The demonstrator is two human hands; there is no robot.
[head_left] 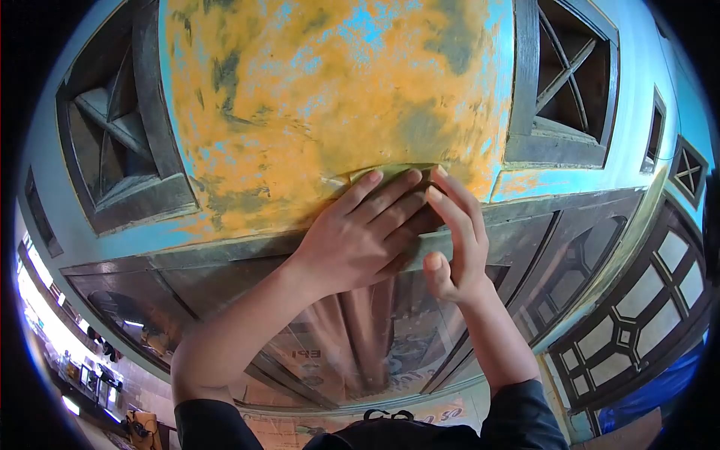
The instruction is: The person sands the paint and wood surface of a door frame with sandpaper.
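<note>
My left hand (360,232) lies with fingers stretched over a thin olive sheet that looks like sandpaper (391,171), pressing it against the lower part of a wall panel (322,97). The panel is patched in orange, blue and grey. Beside it, my right hand (461,232) is curved around the sheet's right side. Its fingertips touch the upper edge and the thumb is near a pale grey-green edge lower down. Most of the sheet is hidden behind my hands.
Wooden vents with crossed slats flank the panel, at left (124,127) and right (566,82). Just below runs a dark wooden frame (217,251) with glass and brown curtains (364,330). A door with pale panes (637,315) stands at the right, near a blue sheet (660,382).
</note>
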